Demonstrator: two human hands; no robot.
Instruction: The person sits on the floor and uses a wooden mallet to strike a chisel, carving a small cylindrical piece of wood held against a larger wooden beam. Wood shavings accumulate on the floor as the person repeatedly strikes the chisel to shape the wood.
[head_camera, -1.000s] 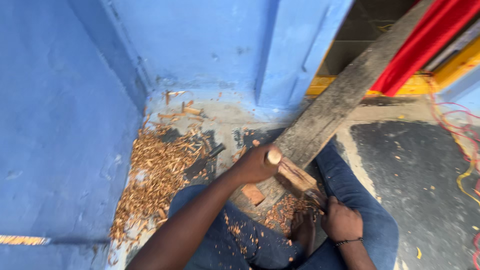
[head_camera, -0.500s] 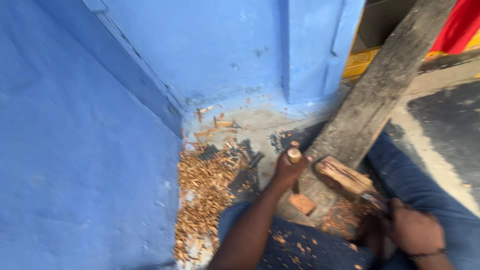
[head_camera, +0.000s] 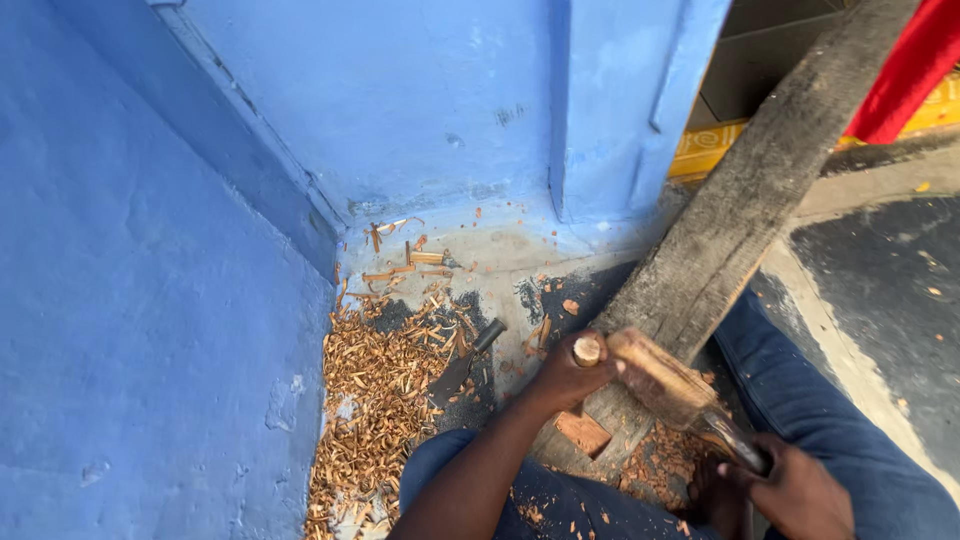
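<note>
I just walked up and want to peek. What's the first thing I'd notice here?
Probably the bright blue walls all around, and the big heap of orange-brown wood shavings on the floor in the corner. Then, at the bottom middle, the left hand grips a small piece of wood against a long grey plank, while the right hand holds a tool at lower right.

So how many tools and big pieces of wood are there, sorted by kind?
Long grey weathered plank: 1
Small pale wooden stick in the left hand: 1
Wooden-headed tool held by the right hand: 1
Dark-handled tool lying on the pile of shavings: 1
Total: 4
</note>
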